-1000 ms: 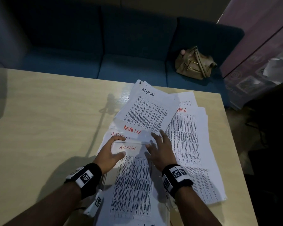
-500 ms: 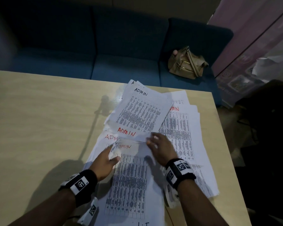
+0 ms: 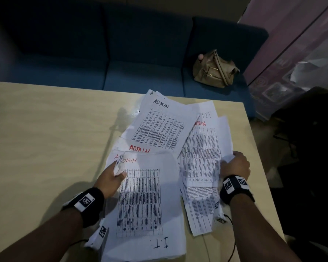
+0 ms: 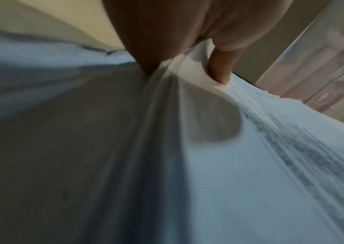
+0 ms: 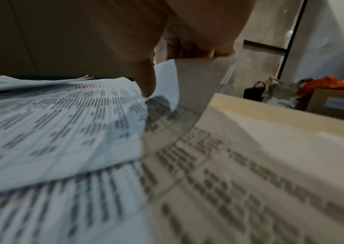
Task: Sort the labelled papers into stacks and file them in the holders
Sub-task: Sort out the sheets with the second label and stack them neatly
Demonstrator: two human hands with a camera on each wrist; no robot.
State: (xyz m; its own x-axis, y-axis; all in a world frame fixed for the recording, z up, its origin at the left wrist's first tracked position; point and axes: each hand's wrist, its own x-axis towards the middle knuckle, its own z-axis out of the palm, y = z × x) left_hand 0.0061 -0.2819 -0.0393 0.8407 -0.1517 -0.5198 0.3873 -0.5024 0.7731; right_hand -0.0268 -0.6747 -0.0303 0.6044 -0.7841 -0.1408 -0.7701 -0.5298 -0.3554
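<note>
Printed sheets marked ADMIN lie fanned over the right half of the wooden table (image 3: 45, 129). The nearest stack (image 3: 144, 201) bears a red ADMIN at its top and a black I.T at its near edge. My left hand (image 3: 115, 174) pinches the top left corner of that stack (image 4: 166, 79), thumb over and fingers under. My right hand (image 3: 233, 165) grips the right edge of the right-hand sheets (image 3: 203, 157), which curl up in my fingers (image 5: 187, 79). A sheet with a black ADMIN (image 3: 159, 127) lies behind, tilted. No holders are in view.
A blue sofa (image 3: 102, 53) runs behind the table with a tan handbag (image 3: 214, 70) on its right seat. The table's right edge (image 3: 257, 157) is close to my right hand. A glass partition (image 3: 301, 53) stands at the far right.
My right hand left the near stack and moved right to take the edge of the right-hand sheets. My left hand slid to the stack's corner and now pinches it.
</note>
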